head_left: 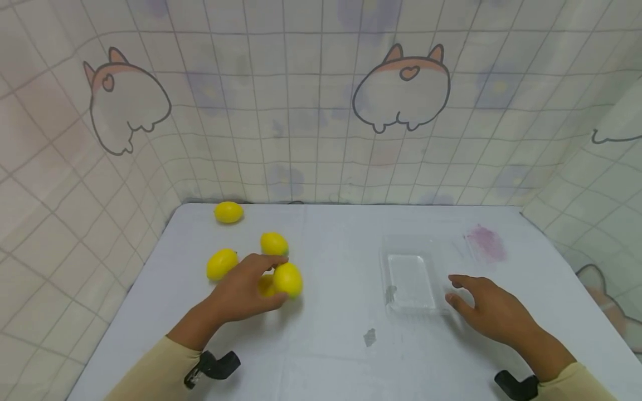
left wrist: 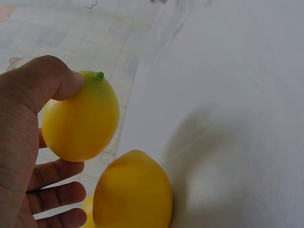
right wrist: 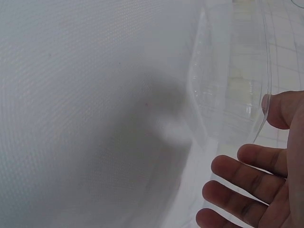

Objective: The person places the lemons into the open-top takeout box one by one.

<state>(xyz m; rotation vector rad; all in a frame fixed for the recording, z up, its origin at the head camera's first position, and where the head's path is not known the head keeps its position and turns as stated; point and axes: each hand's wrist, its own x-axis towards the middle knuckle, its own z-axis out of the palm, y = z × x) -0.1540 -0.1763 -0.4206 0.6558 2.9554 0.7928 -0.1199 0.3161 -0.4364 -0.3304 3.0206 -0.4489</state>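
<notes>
Plain beige sleeves (head_left: 156, 368) — pair of black, bent wrist mounts (head_left: 219, 366).

The left hand (head_left: 253, 288) pinches one yellow lemon (head_left: 289, 280) with a green tip. Four more lemons (head_left: 274, 244) lie by or past that hand. A see-through box (head_left: 411, 281) sits by the right hand (head_left: 494, 312).

Behind a white table (head_left: 331, 289) and along both its sides, we see a pale, grid-lined backdrop (head_left: 306, 131) with faint purple patches (head_left: 496, 89) and drawings of round, orange-eared animals, a tilted animal (head_left: 130, 106) at left and an upright animal (head_left: 401, 97) right of centre. On the tabletop we find a pinkish stain (head_left: 486, 243) toward the far right corner and a small grey mark (head_left: 369, 337) nearer us.
</notes>
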